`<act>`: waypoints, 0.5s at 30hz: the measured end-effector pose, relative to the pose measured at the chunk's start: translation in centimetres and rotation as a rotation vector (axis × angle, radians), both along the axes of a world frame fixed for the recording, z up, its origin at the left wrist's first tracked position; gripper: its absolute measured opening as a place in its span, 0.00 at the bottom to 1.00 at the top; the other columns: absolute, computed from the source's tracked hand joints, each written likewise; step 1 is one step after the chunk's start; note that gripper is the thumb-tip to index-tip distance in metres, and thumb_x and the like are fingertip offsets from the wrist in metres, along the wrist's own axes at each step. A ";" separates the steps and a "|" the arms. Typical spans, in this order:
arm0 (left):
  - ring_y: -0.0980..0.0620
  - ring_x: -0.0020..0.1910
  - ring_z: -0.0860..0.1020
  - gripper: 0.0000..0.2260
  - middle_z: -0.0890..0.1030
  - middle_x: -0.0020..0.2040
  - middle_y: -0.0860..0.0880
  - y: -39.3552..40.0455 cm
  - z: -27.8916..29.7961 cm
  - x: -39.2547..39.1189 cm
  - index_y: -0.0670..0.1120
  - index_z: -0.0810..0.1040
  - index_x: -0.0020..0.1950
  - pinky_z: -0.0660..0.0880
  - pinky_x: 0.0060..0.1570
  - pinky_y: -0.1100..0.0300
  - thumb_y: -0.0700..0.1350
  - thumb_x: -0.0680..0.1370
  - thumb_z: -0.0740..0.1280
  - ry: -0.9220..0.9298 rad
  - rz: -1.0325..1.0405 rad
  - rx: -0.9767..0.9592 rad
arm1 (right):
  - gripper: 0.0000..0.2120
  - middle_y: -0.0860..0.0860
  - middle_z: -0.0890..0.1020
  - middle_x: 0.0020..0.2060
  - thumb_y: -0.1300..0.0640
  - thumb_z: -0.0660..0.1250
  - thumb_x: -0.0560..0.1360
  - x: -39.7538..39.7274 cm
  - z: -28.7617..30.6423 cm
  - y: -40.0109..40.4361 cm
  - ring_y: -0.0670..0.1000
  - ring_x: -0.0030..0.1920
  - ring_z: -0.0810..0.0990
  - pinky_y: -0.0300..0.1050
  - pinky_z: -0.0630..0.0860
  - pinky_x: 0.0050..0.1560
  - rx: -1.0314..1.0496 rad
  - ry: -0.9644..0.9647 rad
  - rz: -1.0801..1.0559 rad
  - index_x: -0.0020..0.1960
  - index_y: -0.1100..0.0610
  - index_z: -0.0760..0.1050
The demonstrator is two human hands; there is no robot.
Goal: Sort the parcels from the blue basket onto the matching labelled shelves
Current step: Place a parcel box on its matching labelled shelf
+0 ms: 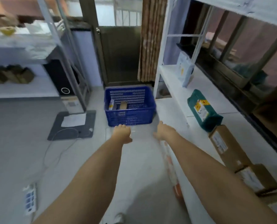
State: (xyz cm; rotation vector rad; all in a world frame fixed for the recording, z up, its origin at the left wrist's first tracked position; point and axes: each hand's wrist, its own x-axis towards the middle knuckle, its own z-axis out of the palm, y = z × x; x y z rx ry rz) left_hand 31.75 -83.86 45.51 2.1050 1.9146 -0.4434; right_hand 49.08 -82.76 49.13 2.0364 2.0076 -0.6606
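Ahead, blue basket [130, 109], beyond both empty hands

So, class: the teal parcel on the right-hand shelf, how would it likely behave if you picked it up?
The teal parcel looks like a soft bag with rounded, creased corners, so it would probably sag rather than stay stiff. Its wrapping looks smooth, perhaps slippery. It lies flat on the shelf, so rolling seems unlikely.
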 end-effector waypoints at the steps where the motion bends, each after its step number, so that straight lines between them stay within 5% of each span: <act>1: 0.41 0.67 0.66 0.24 0.67 0.69 0.40 -0.9 -1.1 -1.5 0.42 0.66 0.69 0.64 0.65 0.51 0.54 0.78 0.62 -0.025 0.060 -0.041 | 0.30 0.60 0.66 0.70 0.53 0.57 0.79 -1.6 -1.1 -0.3 0.60 0.67 0.69 0.51 0.68 0.63 -0.020 0.004 -0.023 0.76 0.63 0.49; 8: 0.43 0.65 0.68 0.23 0.69 0.67 0.42 -2.0 -3.7 -8.1 0.43 0.67 0.69 0.66 0.62 0.51 0.54 0.78 0.60 -0.091 0.128 -0.019 | 0.27 0.58 0.66 0.69 0.48 0.58 0.79 -11.8 -6.0 -2.3 0.58 0.67 0.68 0.51 0.69 0.62 -0.049 -0.016 0.109 0.73 0.61 0.57; 15: 0.44 0.63 0.70 0.21 0.72 0.65 0.43 0.3 -4.9 -13.1 0.44 0.68 0.69 0.67 0.60 0.53 0.52 0.79 0.59 -0.047 0.174 -0.028 | 0.26 0.58 0.72 0.66 0.48 0.60 0.77 -11.3 -6.9 0.8 0.59 0.65 0.71 0.49 0.71 0.63 -0.107 -0.085 0.148 0.70 0.60 0.65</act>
